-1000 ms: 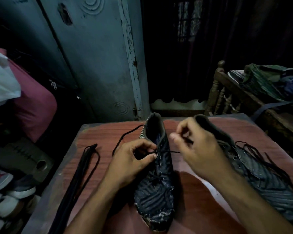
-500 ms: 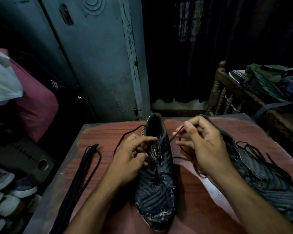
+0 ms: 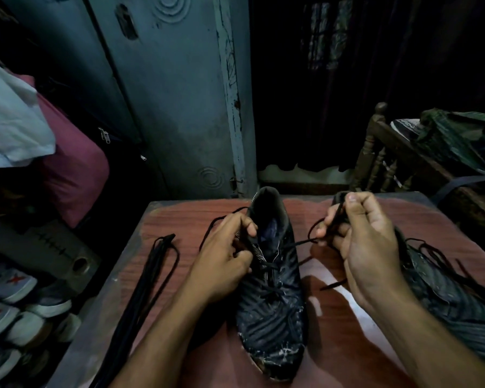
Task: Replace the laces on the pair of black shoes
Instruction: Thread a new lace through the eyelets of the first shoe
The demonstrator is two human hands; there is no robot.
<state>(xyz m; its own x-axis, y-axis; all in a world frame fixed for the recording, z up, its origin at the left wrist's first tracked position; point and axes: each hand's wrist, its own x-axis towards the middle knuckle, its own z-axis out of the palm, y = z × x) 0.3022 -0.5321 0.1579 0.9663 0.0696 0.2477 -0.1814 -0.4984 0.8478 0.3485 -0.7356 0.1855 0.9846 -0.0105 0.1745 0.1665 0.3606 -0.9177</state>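
A worn black shoe [image 3: 272, 309] lies mid-table, toe towards me, with a black lace [image 3: 300, 243] partly threaded through its upper eyelets. My left hand [image 3: 224, 253] grips the shoe's left eyelet edge near the tongue. My right hand [image 3: 359, 236] pinches the lace's right end, pulled out sideways and up from the shoe. The second black shoe [image 3: 443, 298] lies to the right, partly hidden behind my right arm, with loose lace [image 3: 437, 253] strewn over it. A bundle of spare black laces [image 3: 149, 287] lies along the table's left side.
The reddish wooden table [image 3: 347, 345] stands against a blue-grey metal cupboard [image 3: 165, 93]. Several sandals and shoes [image 3: 14, 312] are stacked on the floor at left. A wooden bed rail [image 3: 375, 152] with heaped cloth stands at right. Pink and white cloth [image 3: 53, 152] hangs at left.
My right hand has drawn the lace end out of the shoe and moved right and up. My left hand stays on the shoe's eyelet edge.
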